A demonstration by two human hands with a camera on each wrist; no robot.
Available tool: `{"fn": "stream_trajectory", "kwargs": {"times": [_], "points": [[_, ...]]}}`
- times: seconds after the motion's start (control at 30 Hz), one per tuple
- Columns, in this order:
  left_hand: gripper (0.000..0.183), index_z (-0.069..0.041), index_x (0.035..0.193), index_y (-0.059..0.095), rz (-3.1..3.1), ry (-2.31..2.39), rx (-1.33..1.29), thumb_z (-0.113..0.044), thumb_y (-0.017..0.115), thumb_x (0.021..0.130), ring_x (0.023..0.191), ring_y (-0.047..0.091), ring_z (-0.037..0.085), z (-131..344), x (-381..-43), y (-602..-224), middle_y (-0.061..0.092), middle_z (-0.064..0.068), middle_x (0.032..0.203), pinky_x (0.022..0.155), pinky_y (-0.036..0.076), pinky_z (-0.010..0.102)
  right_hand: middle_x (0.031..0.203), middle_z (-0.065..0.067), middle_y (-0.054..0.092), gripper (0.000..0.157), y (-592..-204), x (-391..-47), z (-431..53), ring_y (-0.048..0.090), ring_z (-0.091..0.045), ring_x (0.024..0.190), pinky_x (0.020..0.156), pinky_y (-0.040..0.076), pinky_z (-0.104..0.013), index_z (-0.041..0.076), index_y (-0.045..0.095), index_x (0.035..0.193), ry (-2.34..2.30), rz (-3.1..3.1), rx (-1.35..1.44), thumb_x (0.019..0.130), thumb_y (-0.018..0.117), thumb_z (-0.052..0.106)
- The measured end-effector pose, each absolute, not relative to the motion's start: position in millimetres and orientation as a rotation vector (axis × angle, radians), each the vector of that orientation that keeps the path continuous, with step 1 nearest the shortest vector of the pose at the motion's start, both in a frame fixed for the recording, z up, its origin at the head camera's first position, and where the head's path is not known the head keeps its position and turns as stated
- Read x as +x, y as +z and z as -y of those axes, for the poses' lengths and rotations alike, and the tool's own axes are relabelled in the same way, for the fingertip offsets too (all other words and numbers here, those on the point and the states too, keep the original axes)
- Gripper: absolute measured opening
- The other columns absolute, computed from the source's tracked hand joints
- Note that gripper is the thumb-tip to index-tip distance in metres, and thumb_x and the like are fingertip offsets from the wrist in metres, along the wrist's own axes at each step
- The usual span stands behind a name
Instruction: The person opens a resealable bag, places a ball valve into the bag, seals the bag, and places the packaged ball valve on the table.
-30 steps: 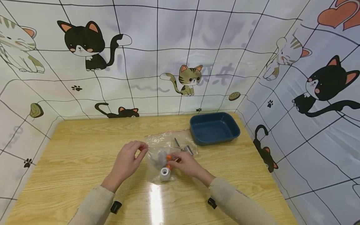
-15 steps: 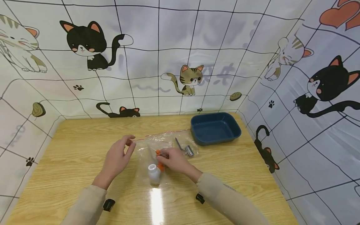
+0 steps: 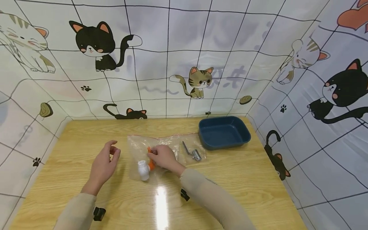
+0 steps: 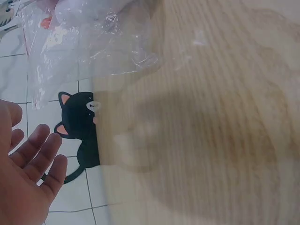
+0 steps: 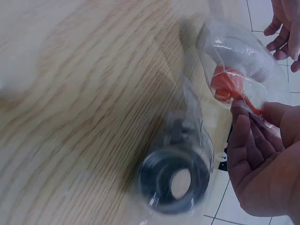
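My right hand (image 3: 165,156) pinches a clear zip bag (image 3: 133,145) at the orange part of its contents, as the right wrist view also shows with the orange piece (image 5: 227,84) just beyond the fingertips. Inside that bag is a white plastic pipe fitting (image 3: 143,171) with an orange handle-like piece. My left hand (image 3: 103,164) hovers left of the bag, fingers loosely bent and holding nothing; in the left wrist view the bag's corner (image 4: 93,61) stands apart from it. A second clear bag (image 3: 187,138), to the right, contains a metal cylinder (image 3: 196,155) and a thin grey rod (image 3: 186,147).
A dark blue plastic bin (image 3: 224,146) stands at the back right of the wooden table (image 3: 95,131), close to the second bag. Behind and at the sides hangs a cat-patterned cloth (image 3: 152,64).
My right hand has carried the bag with the white and orange fitting leftward, away from the metal parts. The left hand has left the bag's top edge and drawn back to the left.
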State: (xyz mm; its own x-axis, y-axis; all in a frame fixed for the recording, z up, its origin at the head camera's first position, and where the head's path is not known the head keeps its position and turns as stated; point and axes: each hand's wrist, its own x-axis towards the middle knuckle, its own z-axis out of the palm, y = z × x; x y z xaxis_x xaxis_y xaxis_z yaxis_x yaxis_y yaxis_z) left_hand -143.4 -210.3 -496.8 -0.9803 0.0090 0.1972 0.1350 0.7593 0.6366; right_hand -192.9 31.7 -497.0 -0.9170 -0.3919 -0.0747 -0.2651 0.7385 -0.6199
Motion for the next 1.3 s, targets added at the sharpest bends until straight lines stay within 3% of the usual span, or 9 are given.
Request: {"fn": "stream_trajectory", "kwargs": {"times": [0.2, 0.5, 0.77, 0.9, 1.17, 1.3], "points": [[0.047, -0.004, 0.143, 0.038, 2.789, -1.041, -0.073, -0.031, 0.042, 0.104, 0.098, 0.061, 0.028, 216.2, -135.4, -501.5, 0.064, 0.014, 0.111, 0.083, 0.05, 0.048, 0.071, 0.012, 0.066, 0.019, -503.7, -199.9, -14.8, 0.053, -0.002, 0.06, 0.058, 0.042, -0.019, 0.022, 0.075, 0.09, -0.952, -2.689, -0.506, 0.094, 0.062, 0.036], [0.048, -0.004, 0.143, 0.038, 2.803, -0.99, -0.086, -0.032, 0.042, 0.104, 0.093, 0.063, 0.027, 216.7, -131.1, -510.8, 0.065, 0.014, 0.109, 0.078, 0.05, 0.045, 0.071, 0.008, 0.07, 0.021, -515.1, -204.6, -2.3, 0.052, -0.004, 0.057, 0.051, 0.038, -0.02, 0.019, 0.078, 0.094, -0.934, -2.671, -0.351, 0.094, 0.063, 0.034], [0.046, -0.004, 0.142, 0.039, 2.832, -0.99, -0.102, -0.03, 0.044, 0.104, 0.089, 0.063, 0.026, 217.5, -132.3, -516.3, 0.066, 0.014, 0.109, 0.073, 0.05, 0.043, 0.096, 0.001, 0.076, 0.024, -509.3, -204.2, -6.1, 0.069, -0.012, 0.082, 0.059, 0.049, -0.023, 0.017, 0.074, 0.11, -0.9, -2.672, -0.328, 0.095, 0.06, 0.029], [0.047, -0.004, 0.142, 0.039, 2.839, -0.988, -0.112, -0.031, 0.044, 0.104, 0.09, 0.063, 0.028, 218.8, -133.9, -517.2, 0.065, 0.014, 0.11, 0.073, 0.051, 0.046, 0.107, -0.002, 0.074, 0.029, -502.2, -203.6, -18.7, 0.07, -0.014, 0.091, 0.067, 0.053, -0.025, 0.014, 0.068, 0.121, -0.875, -2.658, -0.387, 0.097, 0.057, 0.027], [0.047, -0.003, 0.141, 0.04, 2.878, -0.974, -0.124, -0.03, 0.044, 0.104, 0.095, 0.064, 0.032, 220.4, -138.1, -516.2, 0.064, 0.016, 0.111, 0.077, 0.052, 0.049, 0.106, -0.004, 0.073, 0.033, -479.2, -206.7, -68.3, 0.069, -0.013, 0.08, 0.065, 0.051, -0.026, 0.012, 0.062, 0.128, -0.827, -2.687, -0.525, 0.1, 0.053, 0.025], [0.05, -0.002, 0.143, 0.038, 2.943, -0.974, -0.144, -0.033, 0.043, 0.104, 0.101, 0.062, 0.036, 221.4, -140.9, -510.6, 0.061, 0.019, 0.116, 0.082, 0.05, 0.052, 0.111, -0.003, 0.072, 0.034, -467.7, -208.6, -104.8, 0.069, -0.015, 0.093, 0.076, 0.054, -0.03, 0.014, 0.06, 0.131, -0.747, -2.798, -0.57, 0.099, 0.055, 0.025]]}}
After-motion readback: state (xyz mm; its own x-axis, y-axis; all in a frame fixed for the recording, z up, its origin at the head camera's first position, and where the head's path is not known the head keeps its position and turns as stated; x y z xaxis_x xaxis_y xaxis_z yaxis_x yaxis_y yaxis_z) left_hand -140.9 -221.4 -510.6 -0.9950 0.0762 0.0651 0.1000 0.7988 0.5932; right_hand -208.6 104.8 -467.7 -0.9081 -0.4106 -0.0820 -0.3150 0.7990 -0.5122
